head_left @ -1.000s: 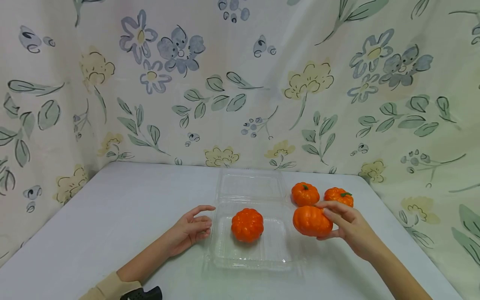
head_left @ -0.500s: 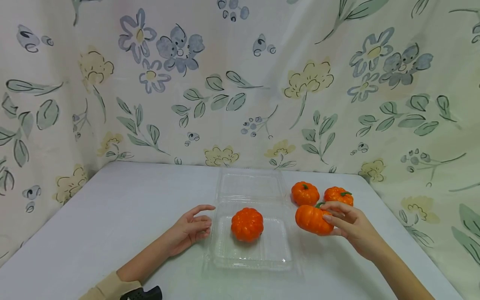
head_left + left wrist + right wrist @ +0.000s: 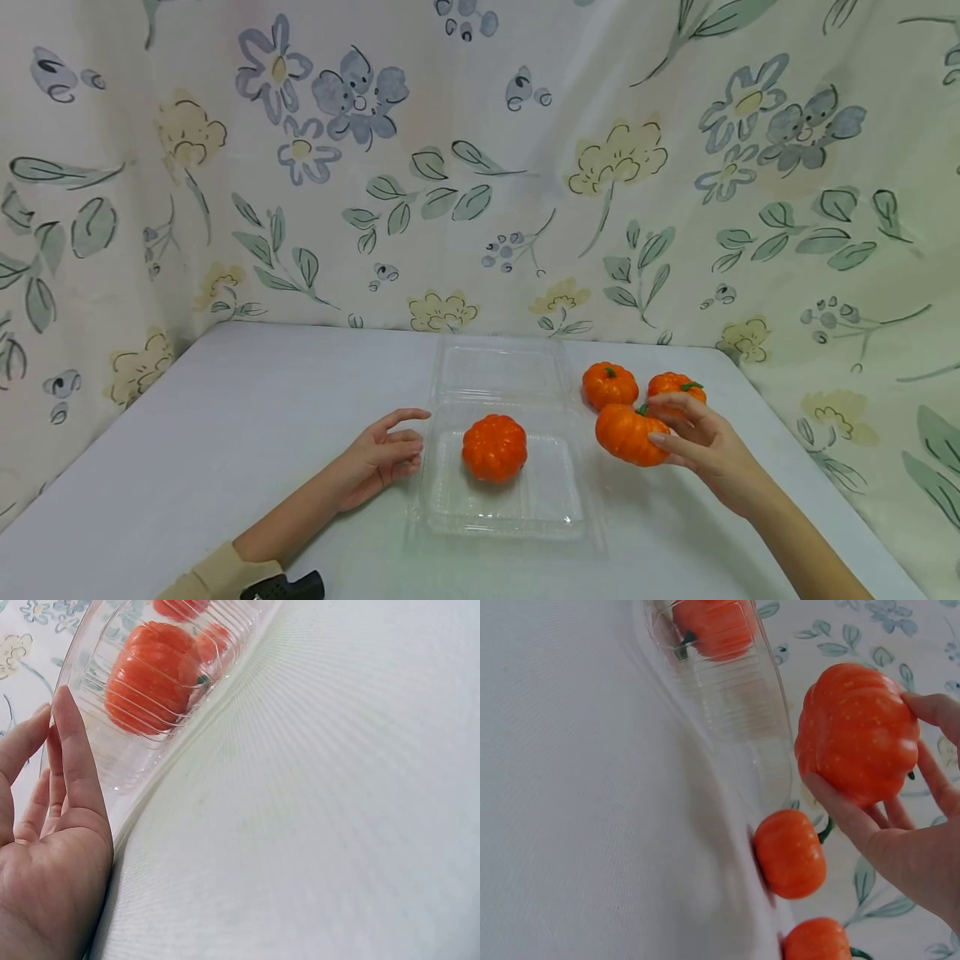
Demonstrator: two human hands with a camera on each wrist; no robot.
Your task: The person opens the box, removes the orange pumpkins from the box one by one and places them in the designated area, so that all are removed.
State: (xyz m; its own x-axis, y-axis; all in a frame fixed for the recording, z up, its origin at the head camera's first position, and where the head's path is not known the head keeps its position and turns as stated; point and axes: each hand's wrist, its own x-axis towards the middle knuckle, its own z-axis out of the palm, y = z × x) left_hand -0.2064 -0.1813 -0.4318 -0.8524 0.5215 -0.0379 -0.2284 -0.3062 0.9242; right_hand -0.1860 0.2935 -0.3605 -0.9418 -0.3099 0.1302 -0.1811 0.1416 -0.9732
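Note:
My right hand (image 3: 705, 454) grips a small orange pumpkin (image 3: 630, 435) between thumb and fingers, raised above the table to the right of a clear plastic clamshell box (image 3: 540, 508). Its green stem tilts toward the fingers. Inside the box lies another pumpkin (image 3: 494, 450); the left wrist view shows it through the ribbed wall, its stem (image 3: 202, 679) low at one side. My left hand (image 3: 378, 462) rests on the table at the box's left side, fingers loosely bent and holding nothing, the fingertips (image 3: 64, 701) right at the box wall.
Behind the right hand stand two more pumpkins, one nearer the box (image 3: 610, 386) and one farther right (image 3: 675, 387). The box's lid (image 3: 501, 371) lies folded back toward the floral curtain (image 3: 480, 183). A white tabletop (image 3: 300, 392) spreads underneath.
My right hand has shifted the held pumpkin slightly right and up, away from the box, and turned it so its stem shows. My left hand has stayed still.

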